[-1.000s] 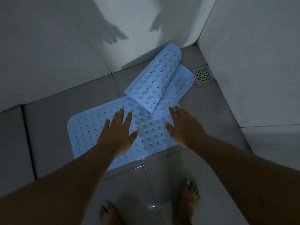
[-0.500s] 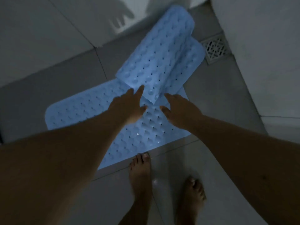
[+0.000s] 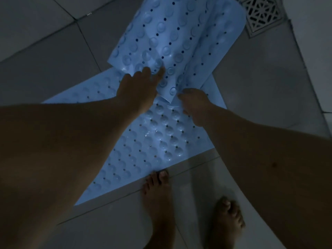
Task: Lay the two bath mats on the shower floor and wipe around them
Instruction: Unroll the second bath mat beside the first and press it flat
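Both hands have advanced onto the folded pale-blue rubber bath mat (image 3: 172, 42): left hand (image 3: 140, 90) spread flat on its near edge, right hand (image 3: 195, 105) seemingly pinching the corner. Its long axis runs away toward the metal floor drain (image 3: 263, 14), overlapping the flat blue mat (image 3: 156, 137).

1. I find no readable text, label, brand, number or sign anywhere in my head view.
2. A tiny dark mark sits on the grey floor tile (image 3: 53, 18) by a grout line at upper left; it is too small and dim for me to read.
3. The light is low, so any fine print stays illegible to me.
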